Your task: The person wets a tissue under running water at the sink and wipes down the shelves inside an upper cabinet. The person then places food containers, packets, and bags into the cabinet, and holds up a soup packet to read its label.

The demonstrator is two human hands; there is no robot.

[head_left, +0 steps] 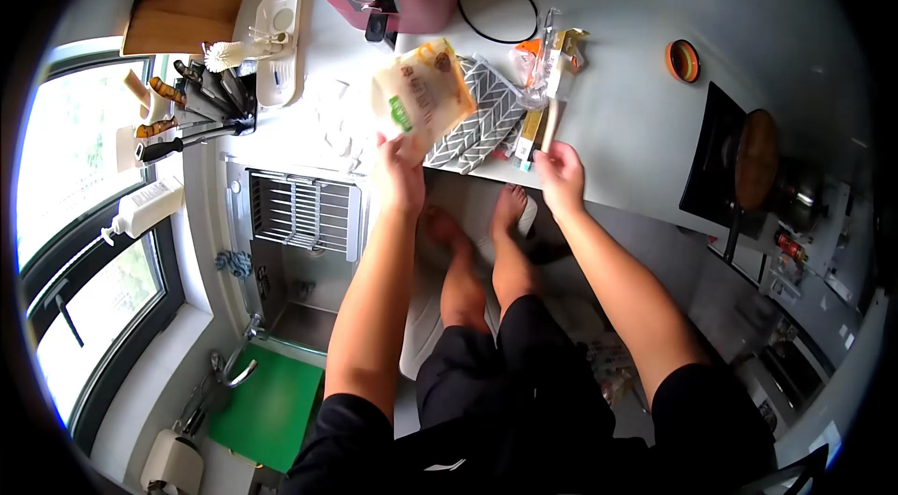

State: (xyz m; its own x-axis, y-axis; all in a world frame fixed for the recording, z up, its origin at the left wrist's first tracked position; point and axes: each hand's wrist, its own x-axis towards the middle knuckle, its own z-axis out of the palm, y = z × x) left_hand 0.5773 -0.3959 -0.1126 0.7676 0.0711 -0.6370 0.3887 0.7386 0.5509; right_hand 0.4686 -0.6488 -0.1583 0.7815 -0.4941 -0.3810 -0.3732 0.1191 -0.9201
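Our left hand (402,179) is pinching the lower edge of a smooth, roughly rectangular packet (423,94), printed cream, orange and green. Our right hand (560,179) is closing its fingertips on the near end of a slim, pale stick (551,125). Beyond our left fingers, the packet is slanting over the counter (622,130) and covering part of a grey-and-white chevron cloth (488,116). Crinkly clear wrappers (536,88) are lying near the stick. Blur is hiding the packet's lettering, and we cannot tell what the wrappers are holding.
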